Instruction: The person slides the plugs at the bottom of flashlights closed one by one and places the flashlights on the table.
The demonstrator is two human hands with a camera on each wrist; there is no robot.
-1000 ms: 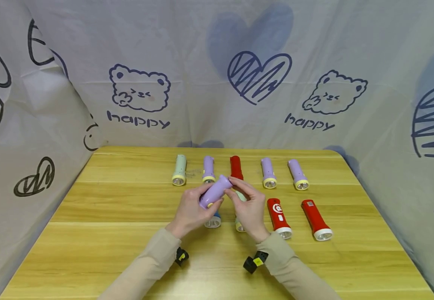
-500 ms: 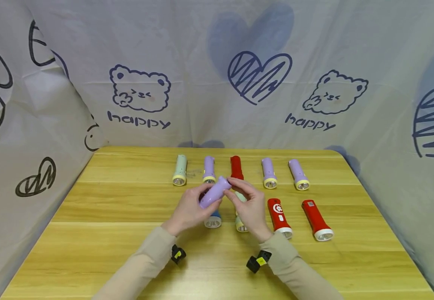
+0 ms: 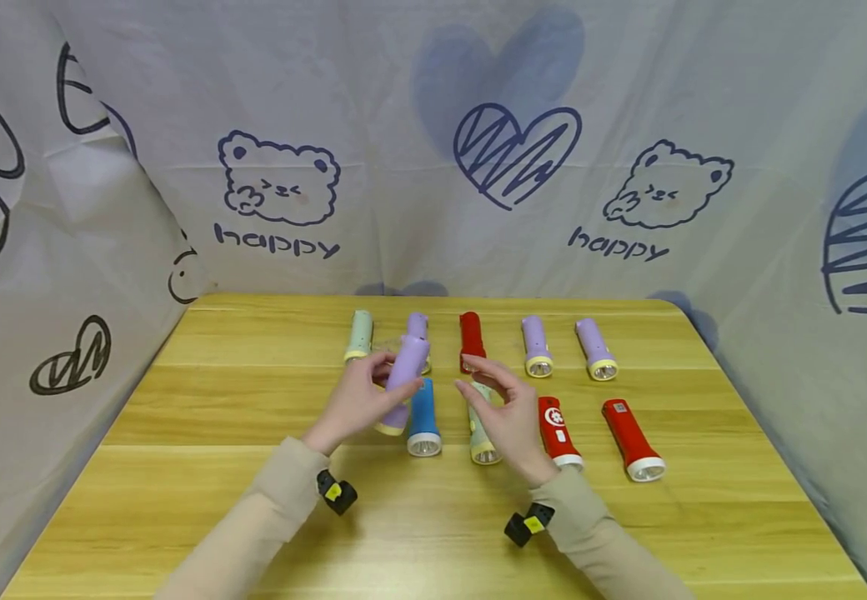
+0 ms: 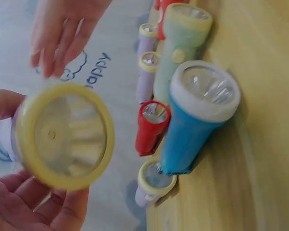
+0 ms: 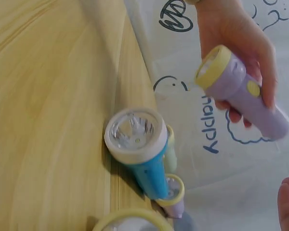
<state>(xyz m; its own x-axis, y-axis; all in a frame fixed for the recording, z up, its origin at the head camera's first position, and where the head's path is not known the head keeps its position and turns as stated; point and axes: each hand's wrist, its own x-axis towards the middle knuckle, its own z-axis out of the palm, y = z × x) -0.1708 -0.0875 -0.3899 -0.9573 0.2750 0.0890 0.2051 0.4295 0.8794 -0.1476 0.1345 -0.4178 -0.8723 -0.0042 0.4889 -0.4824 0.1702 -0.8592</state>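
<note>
My left hand (image 3: 351,402) grips a purple flashlight (image 3: 408,367) with a yellow rim, raised off the table and tilted, its lens end toward me. In the right wrist view the fingers wrap the held flashlight's body (image 5: 253,108) near its yellow switch. My right hand (image 3: 512,421) hovers to the right with fingers loosely bent and nothing between them. Below it lies a pale green flashlight (image 3: 479,429), partly covered by that hand. A blue flashlight (image 3: 423,408) with a white rim lies between the two hands.
Two red flashlights (image 3: 554,429) (image 3: 627,433) lie front right. Behind are a pale green flashlight (image 3: 361,332), a purple one (image 3: 418,324) partly hidden, a red one (image 3: 471,333) and two more purple ones (image 3: 534,337) (image 3: 593,340). A printed cloth (image 3: 403,183) hangs behind the wooden table (image 3: 216,467).
The right hand has let go of the purple flashlight's tail end. My left hand has moved left with it and turned it more upright, uncovering the blue flashlight.
</note>
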